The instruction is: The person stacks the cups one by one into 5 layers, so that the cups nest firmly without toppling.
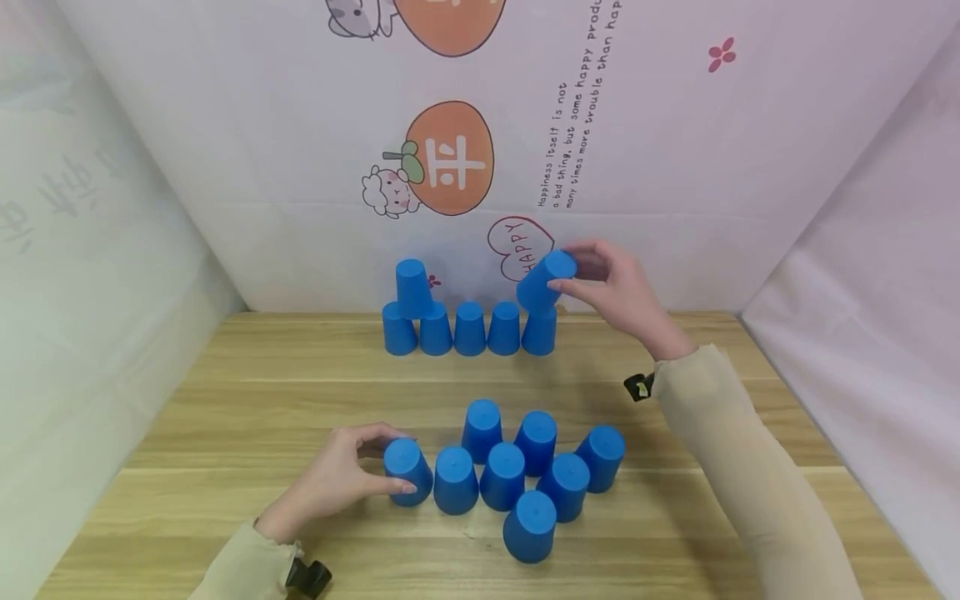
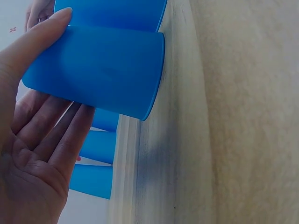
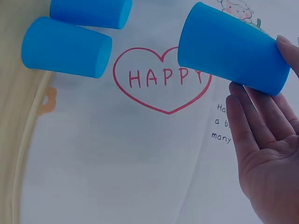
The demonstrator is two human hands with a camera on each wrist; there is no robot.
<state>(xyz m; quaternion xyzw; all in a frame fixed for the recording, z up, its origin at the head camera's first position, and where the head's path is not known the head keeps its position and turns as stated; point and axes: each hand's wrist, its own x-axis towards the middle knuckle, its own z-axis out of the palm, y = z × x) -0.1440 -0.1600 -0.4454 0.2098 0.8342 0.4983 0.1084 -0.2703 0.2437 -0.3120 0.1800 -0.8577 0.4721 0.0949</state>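
Note:
My right hand point(image 1: 619, 287) holds a blue cup point(image 1: 542, 282) between thumb and fingers, upside down and tilted. In the right wrist view this cup point(image 3: 231, 49) shows apart from the row's end cup point(image 3: 65, 47), above it. At the front left, my left hand point(image 1: 341, 471) grips another upside-down blue cup point(image 1: 407, 473), thumb on one side and fingers on the other. The left wrist view shows the gripped cup point(image 2: 96, 70) with its rim close over the wood. Just right of it stands a neighbouring cup point(image 1: 455, 479).
Several inverted cups form a back row point(image 1: 470, 330) near the wall, with one cup point(image 1: 413, 287) stacked across its left pair. More inverted cups point(image 1: 502, 477) cluster at front centre and right on the wooden table point(image 1: 247, 417). A printed white cloth point(image 1: 300, 167) hangs behind.

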